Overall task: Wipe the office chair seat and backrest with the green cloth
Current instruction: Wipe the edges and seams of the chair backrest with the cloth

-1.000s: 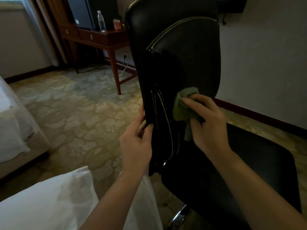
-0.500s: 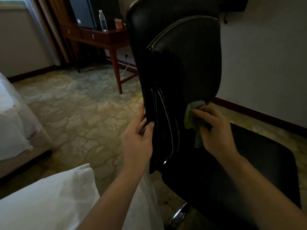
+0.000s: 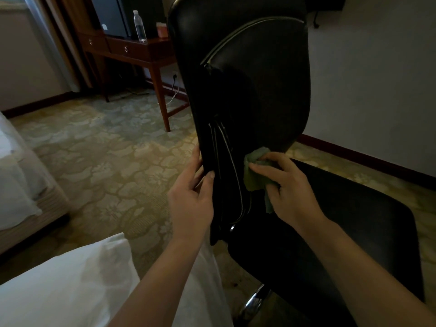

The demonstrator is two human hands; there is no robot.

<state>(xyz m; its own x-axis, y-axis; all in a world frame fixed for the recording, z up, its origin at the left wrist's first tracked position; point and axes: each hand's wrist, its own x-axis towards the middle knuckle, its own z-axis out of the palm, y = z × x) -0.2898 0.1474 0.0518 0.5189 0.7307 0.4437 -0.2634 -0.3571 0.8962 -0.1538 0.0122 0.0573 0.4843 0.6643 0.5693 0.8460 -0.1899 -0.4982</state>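
A black leather office chair stands in front of me, its tall backrest upright and its seat stretching to the right. My left hand grips the backrest's left edge, thumb on the front face. My right hand holds the bunched green cloth and presses it against the lowest part of the backrest, just above the seat. Part of the cloth is hidden under my fingers.
A wooden desk with a water bottle stands behind the chair at the left. A bed corner is at the left edge and white bedding lies at the bottom left. Patterned carpet covers the floor. The chair's chrome base shows below the seat.
My right hand with the cloth has slid down the backrest, first rightward, then back a little to the left near the seat. My left hand has kept its grip.
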